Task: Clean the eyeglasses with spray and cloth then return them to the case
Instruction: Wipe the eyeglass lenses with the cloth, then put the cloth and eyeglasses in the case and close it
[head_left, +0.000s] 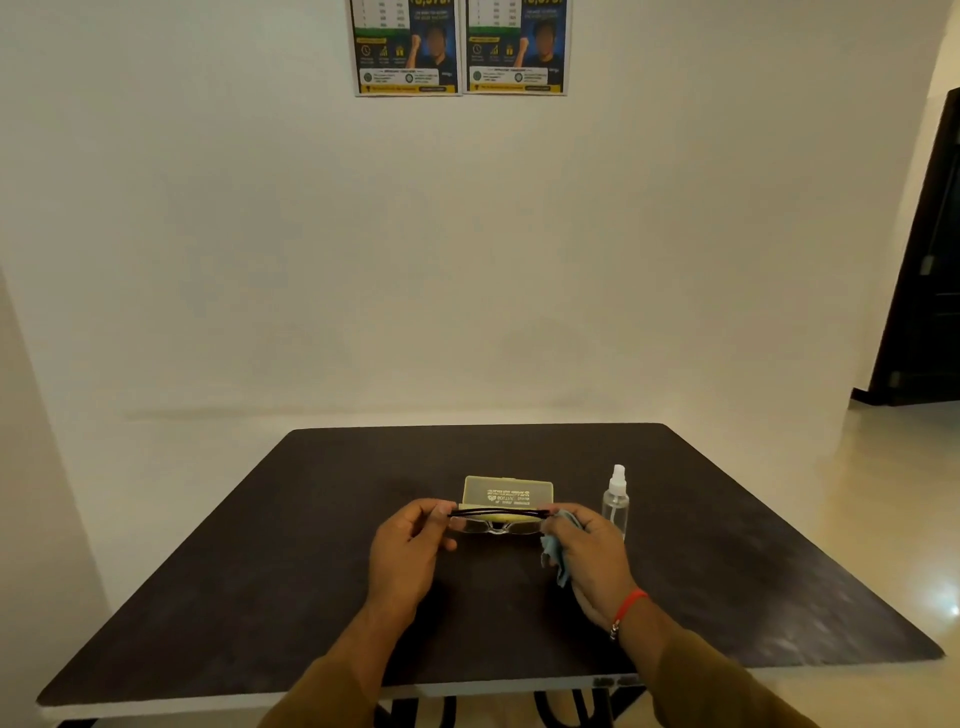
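left hand (410, 540) gripped eyeglasses (493, 522) at one end, just before the case (508, 492) | right hand (587, 551) pinched other end plus blue cloth (557, 551), red thread on wrist | spray bottle (616, 501) upright right of case | lid print unreadable

The print on the open case (508, 492) lid, just beyond the fingers (435, 512), is too small to read. The right hand (589, 558) hides most of the cloth (555, 551). Both posters (460, 47) are cut off by the top edge, the door (924, 260) by the right edge. The spray bottle (616, 501) contents cannot be made out.
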